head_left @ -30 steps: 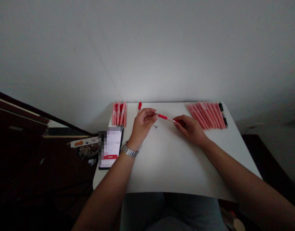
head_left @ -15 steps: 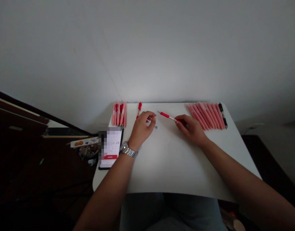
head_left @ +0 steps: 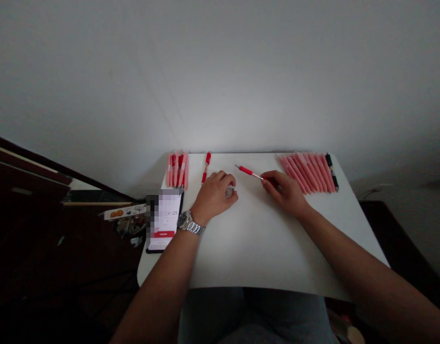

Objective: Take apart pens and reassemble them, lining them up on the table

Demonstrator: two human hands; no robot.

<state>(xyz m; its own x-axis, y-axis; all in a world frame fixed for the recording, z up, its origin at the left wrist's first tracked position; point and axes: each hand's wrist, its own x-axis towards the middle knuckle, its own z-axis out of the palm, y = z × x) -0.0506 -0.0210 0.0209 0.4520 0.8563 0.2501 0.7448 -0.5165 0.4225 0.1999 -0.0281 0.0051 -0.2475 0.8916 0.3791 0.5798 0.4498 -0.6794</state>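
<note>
My right hand [head_left: 282, 191] pinches a red pen [head_left: 246, 170] near one end. The pen slants up to the left above the table, with a red grip and a silvery tip at its far end. My left hand [head_left: 215, 193], with a metal watch on the wrist, is lowered at the tabletop. Its thumb and fingers curl around a small silvery piece [head_left: 235, 190], mostly hidden by the fingertips. Just beyond my left hand lies another red pen [head_left: 206, 167].
On the white table [head_left: 263, 248], several pink-wrapped pens [head_left: 306, 172] lie at the right beside a black pen [head_left: 332, 173]. More pink and red pens [head_left: 177, 169] lie at the far left, above a phone [head_left: 166, 224]. A wall [head_left: 223, 95] rises behind.
My left hand has moved down and slightly right, its fingers closing around the small silvery piece that lay on the table. The right hand and its pen have stayed almost still.
</note>
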